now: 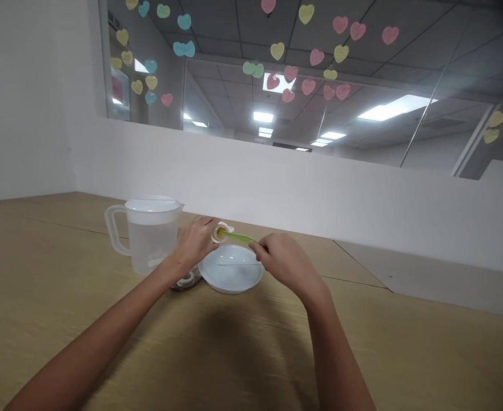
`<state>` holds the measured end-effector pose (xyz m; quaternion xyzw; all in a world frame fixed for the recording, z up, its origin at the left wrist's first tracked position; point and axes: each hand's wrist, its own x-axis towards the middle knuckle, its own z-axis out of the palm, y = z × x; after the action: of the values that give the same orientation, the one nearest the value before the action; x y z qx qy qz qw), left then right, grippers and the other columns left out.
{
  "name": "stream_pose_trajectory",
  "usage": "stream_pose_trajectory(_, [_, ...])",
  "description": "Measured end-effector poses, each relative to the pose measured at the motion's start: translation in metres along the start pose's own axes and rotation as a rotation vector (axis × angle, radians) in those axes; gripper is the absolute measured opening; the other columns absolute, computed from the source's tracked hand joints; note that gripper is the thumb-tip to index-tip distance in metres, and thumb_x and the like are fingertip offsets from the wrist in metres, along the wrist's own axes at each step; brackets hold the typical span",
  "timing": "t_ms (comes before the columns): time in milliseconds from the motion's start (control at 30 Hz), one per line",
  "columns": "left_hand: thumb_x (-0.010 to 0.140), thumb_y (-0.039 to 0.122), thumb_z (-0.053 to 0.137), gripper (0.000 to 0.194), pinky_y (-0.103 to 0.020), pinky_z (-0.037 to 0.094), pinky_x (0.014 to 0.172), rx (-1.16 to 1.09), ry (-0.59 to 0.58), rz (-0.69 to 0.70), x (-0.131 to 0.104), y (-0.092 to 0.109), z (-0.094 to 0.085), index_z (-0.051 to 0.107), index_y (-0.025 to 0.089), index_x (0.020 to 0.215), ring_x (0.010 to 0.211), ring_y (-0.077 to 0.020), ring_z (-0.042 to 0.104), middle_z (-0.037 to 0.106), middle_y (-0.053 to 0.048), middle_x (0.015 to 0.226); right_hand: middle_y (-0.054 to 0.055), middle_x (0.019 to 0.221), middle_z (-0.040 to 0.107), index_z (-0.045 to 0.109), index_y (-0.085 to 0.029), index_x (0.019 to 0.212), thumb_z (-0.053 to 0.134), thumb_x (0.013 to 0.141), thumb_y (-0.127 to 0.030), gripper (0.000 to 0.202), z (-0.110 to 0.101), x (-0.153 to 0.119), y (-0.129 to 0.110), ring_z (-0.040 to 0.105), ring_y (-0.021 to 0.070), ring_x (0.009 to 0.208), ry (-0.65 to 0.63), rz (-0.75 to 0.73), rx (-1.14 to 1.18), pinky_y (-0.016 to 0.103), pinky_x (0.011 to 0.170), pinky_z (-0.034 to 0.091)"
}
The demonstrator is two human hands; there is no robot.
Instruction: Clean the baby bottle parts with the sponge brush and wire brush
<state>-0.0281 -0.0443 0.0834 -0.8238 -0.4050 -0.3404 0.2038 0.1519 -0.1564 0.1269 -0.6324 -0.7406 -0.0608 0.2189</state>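
My left hand is closed around a small jar with a pale rim, tilted on its side so its mouth faces right. Something yellow-orange shows inside it. A thin green utensil, its kind unclear, reaches into the jar's mouth; my right hand pinches its other end. Below both hands stands a white bowl, with a thin pale line across its inside that I cannot make out. Partly hidden behind my left wrist lies a dark, shiny round object with a pale ring on it.
To the left of my left hand stands a clear plastic pitcher with a white lid and a handle. The wooden table meets a white wall. Above is a window with heart-shaped sticky notes.
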Motion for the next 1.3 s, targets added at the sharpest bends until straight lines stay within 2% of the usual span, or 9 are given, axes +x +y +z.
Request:
stream_pose_trajectory(233, [0.072,0.024,0.060,0.026,-0.033,0.045,0.074,-0.045,-0.011,0.025,-0.001,0.002,-0.002,0.058,0.019,0.098,0.094,-0.0249,0.055,0.062,-0.007,0.102,0.005,0.055,0.057,0.057,-0.015,0.056,0.029,0.090,-0.045,0.054,-0.005,0.000,0.000,0.047,0.0121,0.050,0.059,0.038,0.078,0.025,0.050,0.027])
stream_pose_trajectory(400, [0.071,0.023,0.061,0.033,-0.034,0.045,0.081,-0.081,0.000,0.014,0.000,0.008,-0.008,0.056,0.017,0.104,0.099,-0.0246,0.053,0.061,-0.007,0.108,0.006,0.054,0.056,0.055,-0.015,0.052,0.024,0.090,-0.046,0.059,0.002,0.003,-0.008,0.046,0.0129,0.049,0.075,0.032,0.083,0.025,0.051,0.027])
stream_pose_trajectory(600, [0.072,0.020,0.059,0.032,-0.035,0.045,0.081,-0.048,0.021,-0.041,0.001,0.010,-0.013,0.057,0.017,0.104,0.099,-0.0249,0.053,0.061,-0.008,0.108,0.002,0.043,0.050,0.051,-0.015,0.044,0.022,0.089,-0.051,0.065,0.003,0.002,-0.007,0.045,0.0093,0.040,-0.102,-0.034,0.273,0.023,0.051,0.032])
stream_pose_trajectory(700, [0.072,0.018,0.058,0.032,-0.035,0.045,0.081,-0.034,0.052,-0.048,0.001,0.009,-0.014,0.057,0.016,0.105,0.098,-0.0250,0.053,0.062,-0.008,0.106,0.002,0.040,0.048,0.051,-0.015,0.044,0.019,0.089,-0.054,0.067,0.004,0.002,-0.005,0.044,0.0083,0.035,-0.198,-0.015,0.385,0.022,0.050,0.035])
stream_pose_trajectory(833, [0.071,0.016,0.059,0.038,-0.036,0.045,0.082,-0.006,0.095,-0.051,-0.001,0.009,-0.013,0.056,0.015,0.109,0.099,-0.0257,0.052,0.061,-0.009,0.108,0.000,0.036,0.042,0.047,-0.015,0.042,0.016,0.088,-0.058,0.070,0.009,0.006,-0.003,0.040,0.0080,0.033,-0.240,0.027,0.502,0.022,0.049,0.036])
stream_pose_trajectory(967, [0.069,0.014,0.062,0.043,-0.036,0.045,0.083,0.042,0.123,-0.059,-0.001,0.010,-0.016,0.055,0.013,0.111,0.098,-0.0263,0.051,0.060,-0.010,0.110,-0.001,0.037,0.038,0.042,-0.015,0.040,0.022,0.087,-0.056,0.066,0.012,0.009,-0.004,0.039,0.0080,0.039,-0.199,-0.020,0.513,0.022,0.051,0.034])
stream_pose_trajectory(1167, [0.069,0.014,0.061,0.042,-0.036,0.045,0.081,0.061,0.136,-0.076,-0.002,0.011,-0.020,0.054,0.014,0.111,0.098,-0.0263,0.052,0.060,-0.010,0.109,-0.003,0.045,0.031,0.034,-0.018,0.045,0.034,0.082,-0.055,0.052,0.009,0.011,-0.008,0.028,0.0078,0.043,-0.137,0.055,0.493,0.023,0.045,0.023])
stream_pose_trajectory(1300, [0.071,0.015,0.059,0.039,-0.035,0.045,0.079,0.078,0.137,-0.079,-0.002,0.010,-0.019,0.055,0.015,0.110,0.097,-0.0261,0.053,0.062,-0.009,0.106,-0.003,0.047,0.028,0.030,-0.019,0.045,0.040,0.079,-0.051,0.048,0.012,0.013,-0.007,0.026,0.0085,0.045,-0.004,0.087,0.390,0.023,0.044,0.021])
